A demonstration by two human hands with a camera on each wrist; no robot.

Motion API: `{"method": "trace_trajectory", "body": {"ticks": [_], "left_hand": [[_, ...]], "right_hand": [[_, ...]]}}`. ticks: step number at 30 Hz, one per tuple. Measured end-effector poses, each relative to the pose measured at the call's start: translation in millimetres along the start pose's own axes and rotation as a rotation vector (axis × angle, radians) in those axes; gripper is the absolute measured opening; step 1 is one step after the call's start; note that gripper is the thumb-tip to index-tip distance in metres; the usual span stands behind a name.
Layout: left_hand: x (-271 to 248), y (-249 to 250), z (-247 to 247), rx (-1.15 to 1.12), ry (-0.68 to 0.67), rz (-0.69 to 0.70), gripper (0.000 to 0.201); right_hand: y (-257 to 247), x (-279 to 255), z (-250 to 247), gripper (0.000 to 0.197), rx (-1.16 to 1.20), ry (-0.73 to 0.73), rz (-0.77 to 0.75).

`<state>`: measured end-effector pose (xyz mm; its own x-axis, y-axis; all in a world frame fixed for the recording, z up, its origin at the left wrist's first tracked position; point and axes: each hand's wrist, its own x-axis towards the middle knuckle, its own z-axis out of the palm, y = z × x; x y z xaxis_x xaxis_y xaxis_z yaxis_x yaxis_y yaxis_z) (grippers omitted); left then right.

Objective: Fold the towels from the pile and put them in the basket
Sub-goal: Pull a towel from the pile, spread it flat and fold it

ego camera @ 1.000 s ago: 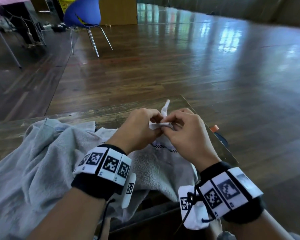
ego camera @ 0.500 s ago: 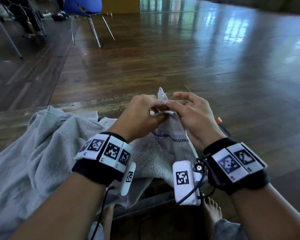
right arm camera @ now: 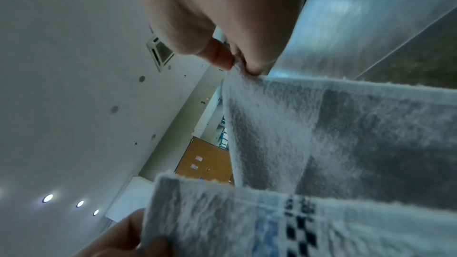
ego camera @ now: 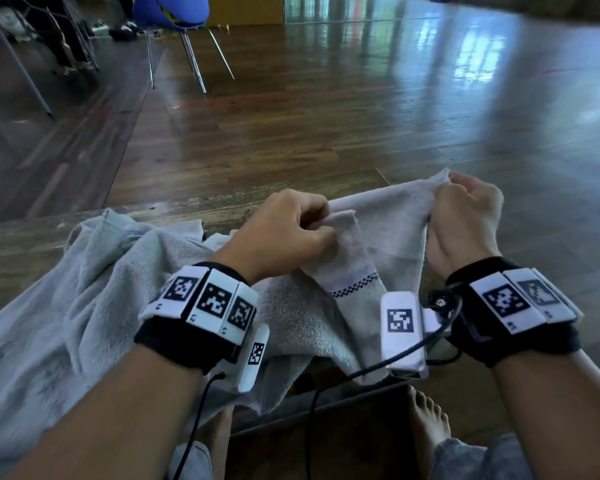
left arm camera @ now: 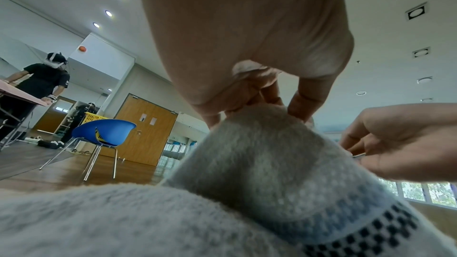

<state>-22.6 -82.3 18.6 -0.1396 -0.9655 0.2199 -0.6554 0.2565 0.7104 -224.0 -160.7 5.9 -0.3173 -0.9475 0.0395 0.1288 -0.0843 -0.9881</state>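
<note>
A pale grey towel (ego camera: 388, 233) with a blue stripe and a black checked band is stretched between both hands over the table. My left hand (ego camera: 291, 233) pinches one corner of its top edge. My right hand (ego camera: 465, 216) pinches the other corner, held a little higher and to the right. The left wrist view shows my left fingers (left arm camera: 304, 101) closed on the towel (left arm camera: 259, 155). In the right wrist view my right fingertips (right arm camera: 222, 60) nip the towel's corner (right arm camera: 309, 124). A heap of grey towels (ego camera: 66, 306) lies at the left. No basket is in sight.
The wooden table (ego camera: 14, 244) ends just beyond my hands, with shiny wood floor (ego camera: 361, 116) past it. A blue chair (ego camera: 174, 15) stands far left. My bare feet (ego camera: 426, 420) show under the table. Another person (left arm camera: 42, 85) stands at a pink table.
My hands were together, picking at the towel's edge. Now they have drawn apart, the right one moving right, and the top edge is spread between them.
</note>
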Motion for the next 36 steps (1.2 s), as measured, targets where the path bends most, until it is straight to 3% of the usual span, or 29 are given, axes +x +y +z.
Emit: {"method": "trace_trajectory", "body": {"ticks": [2,5,8,11,21,29,33,36], "left_hand": [[-1,-1,0,-0.002,0.005,-0.009,0.011],[-1,-3,2,-0.003,0.044,-0.006,0.007],[2,-3,2,-0.035,0.104,0.021,0.008],[6,-2,2,-0.079,0.177,0.021,0.008],[7,-3,4,-0.185,0.219,-0.022,0.011],[9,-4,3,-0.270,0.215,-0.052,0.012],[7,1,3,-0.356,0.132,-0.025,0.008],[8,3,8,-0.327,0.151,-0.016,0.006]], "right_hand": [[1,-4,1,0.034,0.030,-0.061,0.063],[3,-17,10,0.009,0.059,-0.286,0.156],[5,-28,19,0.023,0.078,-0.503,0.215],[5,-40,27,0.025,0.127,-0.575,0.228],[7,-43,28,0.012,0.161,-0.587,0.234],[17,-30,22,0.011,-0.038,-0.446,0.122],[21,-27,20,0.013,-0.153,-0.352,-0.006],[17,-31,22,0.009,-0.068,-0.443,0.017]]}}
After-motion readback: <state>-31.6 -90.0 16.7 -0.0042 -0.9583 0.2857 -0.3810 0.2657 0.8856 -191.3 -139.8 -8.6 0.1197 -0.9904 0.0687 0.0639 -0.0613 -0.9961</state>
